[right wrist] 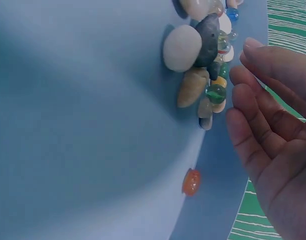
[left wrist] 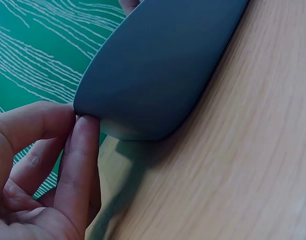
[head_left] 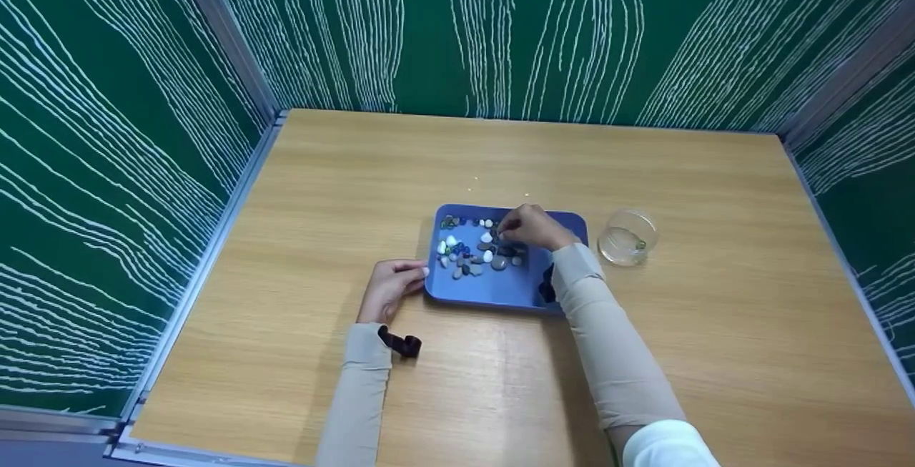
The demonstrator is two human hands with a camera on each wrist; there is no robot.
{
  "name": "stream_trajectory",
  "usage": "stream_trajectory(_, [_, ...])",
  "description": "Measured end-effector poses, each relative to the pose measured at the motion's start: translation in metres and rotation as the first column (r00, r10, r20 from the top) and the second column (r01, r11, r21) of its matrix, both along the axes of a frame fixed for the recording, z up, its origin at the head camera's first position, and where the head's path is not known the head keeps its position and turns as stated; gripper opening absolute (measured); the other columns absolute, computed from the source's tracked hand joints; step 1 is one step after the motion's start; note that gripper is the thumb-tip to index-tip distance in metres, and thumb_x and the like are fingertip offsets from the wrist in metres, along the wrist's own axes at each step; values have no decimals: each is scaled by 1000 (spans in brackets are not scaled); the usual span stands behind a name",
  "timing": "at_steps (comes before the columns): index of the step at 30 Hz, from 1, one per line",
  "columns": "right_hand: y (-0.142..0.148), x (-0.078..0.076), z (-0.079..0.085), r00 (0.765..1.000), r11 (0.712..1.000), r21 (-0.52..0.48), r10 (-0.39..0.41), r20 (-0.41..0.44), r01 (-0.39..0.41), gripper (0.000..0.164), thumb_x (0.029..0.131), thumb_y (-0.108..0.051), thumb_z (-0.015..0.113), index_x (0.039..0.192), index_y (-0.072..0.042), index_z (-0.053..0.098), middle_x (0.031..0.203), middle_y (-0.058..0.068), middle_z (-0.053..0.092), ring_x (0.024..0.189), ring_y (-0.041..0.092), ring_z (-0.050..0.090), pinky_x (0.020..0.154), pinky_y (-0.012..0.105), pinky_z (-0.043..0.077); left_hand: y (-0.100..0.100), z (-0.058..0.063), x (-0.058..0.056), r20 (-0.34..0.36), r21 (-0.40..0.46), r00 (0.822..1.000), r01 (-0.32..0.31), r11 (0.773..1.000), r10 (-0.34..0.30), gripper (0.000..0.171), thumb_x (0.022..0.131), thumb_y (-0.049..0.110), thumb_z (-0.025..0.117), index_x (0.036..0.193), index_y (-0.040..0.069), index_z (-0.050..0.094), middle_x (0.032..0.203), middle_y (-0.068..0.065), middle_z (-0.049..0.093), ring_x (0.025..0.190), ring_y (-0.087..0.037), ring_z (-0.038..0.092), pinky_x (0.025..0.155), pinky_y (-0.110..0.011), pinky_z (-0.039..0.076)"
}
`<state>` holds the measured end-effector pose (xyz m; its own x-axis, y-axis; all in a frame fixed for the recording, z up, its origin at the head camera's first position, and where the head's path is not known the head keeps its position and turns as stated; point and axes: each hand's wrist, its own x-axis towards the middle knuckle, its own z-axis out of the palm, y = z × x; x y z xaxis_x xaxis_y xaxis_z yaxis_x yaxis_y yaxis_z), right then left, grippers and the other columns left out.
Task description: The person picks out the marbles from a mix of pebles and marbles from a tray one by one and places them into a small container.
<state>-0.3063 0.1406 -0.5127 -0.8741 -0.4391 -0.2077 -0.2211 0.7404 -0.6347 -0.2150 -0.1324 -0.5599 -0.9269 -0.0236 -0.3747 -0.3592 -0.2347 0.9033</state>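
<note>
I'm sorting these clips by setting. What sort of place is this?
Probably a purpose-built booth or staged workstation: green panels with wavy white lines stand on three sides, grey framing runs along their edges, and they enclose a wood-grain tabletop.

A shallow blue tray (head_left: 486,292) with rounded corners lies flat, its left edge pinched by the left hand (head_left: 389,287). Spread over its left and middle parts are smooth pebbles (head_left: 498,263) in white, grey, tan and black, and among them glossy blue and green glass marbles (right wrist: 216,93). The right hand (head_left: 532,227) reaches in over them, fingers gently bent. A translucent orange piece (right wrist: 191,182) lies inside the tray, apart from the cluster
</note>
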Motion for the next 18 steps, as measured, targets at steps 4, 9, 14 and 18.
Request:
stream_trajectory(4, [-2,1,0,1000,1000,0,12,1,-12,16,90,-11,65,103,-7,74,101,10,72,79,16,62,69,25,54,0,1,1,5,10,1000,-7,1000,7,23,80,-13,65,103,-14,66,96,-17,69,82,-19,69,81,-31,61])
stream_trajectory(9, [-5,2,0,1000,1000,-3,16,3,-16,16,90,-11,65,103,-7,74,100,10,72,78,16,61,69,25,53,1,3,1,3,-2,1000,-5,1000,5,23,80,-13,65,103,-14,66,94,-16,69,79,-18,69,80,-30,61])
stream_trajectory(14, [-7,3,-1,1000,1000,-3,9,15,-9,16,91,-9,64,103,-6,74,102,12,72,80,18,62,72,29,56,1,4,2,2,-13,1000,2,1000,-2,24,81,-12,65,104,-14,66,94,-16,69,79,-17,69,80,-29,61])
stream_trajectory(18, [-7,3,-3,1000,1000,-6,11,4,-11,16,90,-6,63,102,-5,74,101,12,72,78,18,63,72,29,57,0,4,2,-4,-10,1000,1,1000,-1,24,80,-13,65,104,-15,65,94,-16,69,79,-17,69,79,-28,61])
